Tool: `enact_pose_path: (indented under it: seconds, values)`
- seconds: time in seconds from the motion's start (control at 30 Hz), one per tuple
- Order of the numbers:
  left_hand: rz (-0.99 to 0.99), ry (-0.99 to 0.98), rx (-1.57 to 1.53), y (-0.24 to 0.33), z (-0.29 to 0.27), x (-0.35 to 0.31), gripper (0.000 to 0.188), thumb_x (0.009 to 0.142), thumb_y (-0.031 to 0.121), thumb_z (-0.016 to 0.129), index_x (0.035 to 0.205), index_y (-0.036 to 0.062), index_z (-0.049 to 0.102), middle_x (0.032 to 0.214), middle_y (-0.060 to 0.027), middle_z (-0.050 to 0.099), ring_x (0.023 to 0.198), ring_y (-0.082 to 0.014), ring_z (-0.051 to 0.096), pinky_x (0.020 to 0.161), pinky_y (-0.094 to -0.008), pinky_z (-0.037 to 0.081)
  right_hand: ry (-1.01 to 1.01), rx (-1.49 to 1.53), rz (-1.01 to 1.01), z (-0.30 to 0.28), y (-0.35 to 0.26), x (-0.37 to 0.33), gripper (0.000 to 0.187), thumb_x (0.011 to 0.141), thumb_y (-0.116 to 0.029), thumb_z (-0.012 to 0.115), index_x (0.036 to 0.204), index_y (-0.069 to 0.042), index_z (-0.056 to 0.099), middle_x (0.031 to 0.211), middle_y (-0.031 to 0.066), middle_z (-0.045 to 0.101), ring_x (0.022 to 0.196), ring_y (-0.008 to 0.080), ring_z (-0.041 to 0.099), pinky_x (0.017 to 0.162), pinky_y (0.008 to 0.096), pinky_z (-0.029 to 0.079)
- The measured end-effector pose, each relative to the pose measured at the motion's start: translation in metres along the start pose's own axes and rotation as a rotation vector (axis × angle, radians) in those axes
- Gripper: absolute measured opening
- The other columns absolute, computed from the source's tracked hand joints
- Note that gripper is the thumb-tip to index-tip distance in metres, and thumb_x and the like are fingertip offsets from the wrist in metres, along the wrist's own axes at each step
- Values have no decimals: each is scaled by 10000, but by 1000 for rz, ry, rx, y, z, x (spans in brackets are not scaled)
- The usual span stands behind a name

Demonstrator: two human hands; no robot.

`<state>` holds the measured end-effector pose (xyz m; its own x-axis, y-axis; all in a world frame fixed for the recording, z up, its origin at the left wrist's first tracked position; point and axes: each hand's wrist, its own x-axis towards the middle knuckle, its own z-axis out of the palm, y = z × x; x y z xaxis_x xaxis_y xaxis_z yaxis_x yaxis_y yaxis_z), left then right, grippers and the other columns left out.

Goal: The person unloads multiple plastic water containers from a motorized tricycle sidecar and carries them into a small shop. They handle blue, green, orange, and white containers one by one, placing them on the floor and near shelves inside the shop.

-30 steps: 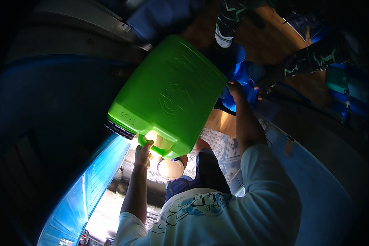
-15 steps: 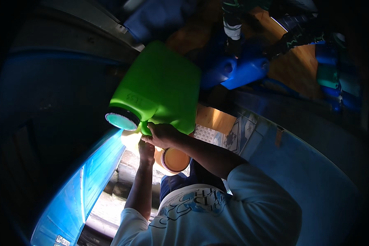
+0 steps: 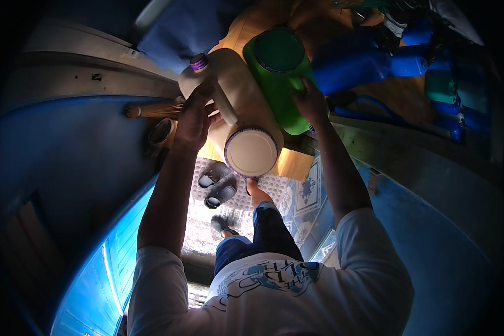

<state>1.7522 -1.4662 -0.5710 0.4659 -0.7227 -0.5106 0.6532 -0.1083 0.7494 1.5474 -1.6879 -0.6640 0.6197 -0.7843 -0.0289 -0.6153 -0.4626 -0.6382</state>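
Note:
A cream jerrycan (image 3: 241,98) with a wide round lid (image 3: 251,152) and a small purple-rimmed cap (image 3: 199,63) is in front of me. My left hand (image 3: 194,119) is wrapped round its handle (image 3: 225,105), with part of the fingers hidden. Close beside it on the right stands a green jerrycan (image 3: 293,109), its broad dark green lid (image 3: 279,50) facing up. At its right side my right hand (image 3: 310,103) grips the can, thumb and fingers apart around it; the part it holds is dark and hard to make out.
Several blue containers (image 3: 355,71) lie at the far right on a wooden floor (image 3: 297,14). A stick broom (image 3: 154,110) leans at the left. Dark sandals (image 3: 220,193) sit on a dimpled mat (image 3: 274,182) below the step. A bright blue door (image 3: 87,294) stands at lower left.
The green jerrycan has moved right and turned so its lid faces up. My left hand has left it for the cream jerrycan's handle, and that jerrycan is now further forward.

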Motion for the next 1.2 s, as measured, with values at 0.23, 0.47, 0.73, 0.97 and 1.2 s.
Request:
enact_pose_path:
  seconds: [0.23, 0.47, 0.73, 0.97, 1.2]
  values:
    - [-30, 111, -31, -52, 9, 125, 466, 928, 346, 557, 1321, 105, 488, 1227, -91, 552, 1090, -258, 544, 982, -445, 417, 17, 11, 128, 15, 69, 22, 556, 825, -345, 670, 1283, -66, 523, 1102, 233, 639, 1028, 380, 622, 860, 424, 506]
    - [-2, 43, 647, -126, -33, 197, 695, 830, 456, 674, 1360, 65, 452, 1272, -165, 526, 1174, -304, 509, 991, -431, 424, -102, 89, 179, 61, 118, 30, 627, 842, -351, 657, 1351, -48, 452, 1177, 242, 608, 1079, 370, 603, 907, 422, 486]
    - [-213, -185, 1802, -167, -63, 153, 908, 740, 501, 707, 1479, 156, 307, 1542, -295, 4, 1225, -421, 501, 1019, -424, 441, -446, -536, 89, 112, 110, 2, 784, 834, -298, 658, 1487, -156, 246, 1324, 175, 475, 1220, 351, 472, 966, 517, 415]
    - [-138, -187, 1474, -160, -105, 52, 822, 772, 514, 680, 1412, 74, 410, 1421, -220, 423, 1297, -351, 439, 1070, -409, 372, -274, -439, 48, 112, 108, -74, 633, 784, -332, 706, 1335, -142, 461, 1319, 236, 449, 1176, 399, 486, 945, 534, 435]
    - [-444, -84, 1257, -186, -201, -247, 750, 788, 538, 675, 1351, 77, 495, 1325, -179, 547, 1239, -325, 515, 1029, -398, 405, -1092, -466, 27, 112, 97, -264, 328, 774, -313, 683, 895, -11, 638, 969, 242, 649, 833, 405, 641, 719, 466, 508]
